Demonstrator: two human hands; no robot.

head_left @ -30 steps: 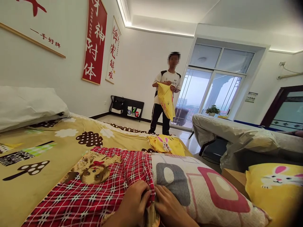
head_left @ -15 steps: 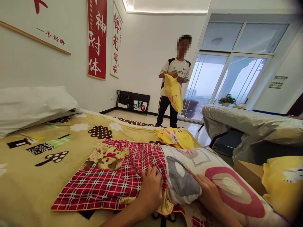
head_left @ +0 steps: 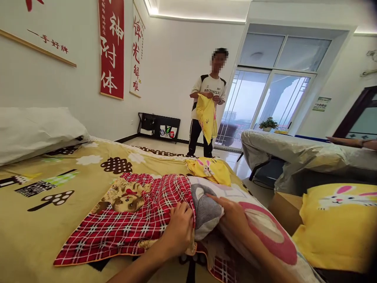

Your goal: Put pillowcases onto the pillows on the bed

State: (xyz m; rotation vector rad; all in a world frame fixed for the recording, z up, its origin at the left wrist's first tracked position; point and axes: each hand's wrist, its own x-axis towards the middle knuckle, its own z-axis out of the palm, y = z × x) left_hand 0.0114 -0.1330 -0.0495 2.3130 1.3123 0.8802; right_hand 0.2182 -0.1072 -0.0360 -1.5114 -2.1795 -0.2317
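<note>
A red plaid pillowcase [head_left: 118, 228] with a dog picture lies flat on the bed, its mouth facing right. My left hand [head_left: 182, 226] has its fingers curled over the edge of that mouth. One end of a white pillow [head_left: 265, 226] with grey and pink patterns sits inside the opening, and the rest stretches toward the lower right. On the pillow's near side, just right of the mouth, my right hand [head_left: 234, 214] grips it with the index finger stretched along the top. The right thumb is hidden.
A yellow-brown patterned bedspread [head_left: 26, 232] lies beneath. A yellow rabbit-print pillowcase [head_left: 220, 175] rests beyond the pillow. Right of it are a cardboard box [head_left: 287, 204] and a yellow rabbit cushion [head_left: 332, 228]. A co-worker [head_left: 207, 88] stands behind, holding a yellow pillowcase [head_left: 207, 118]. A plastic-covered table [head_left: 294, 147] stands right.
The pillow's end has gone further left into the pillowcase, with my right hand moving along with it. My left hand stays on the mouth's edge. The view has turned slightly right.
</note>
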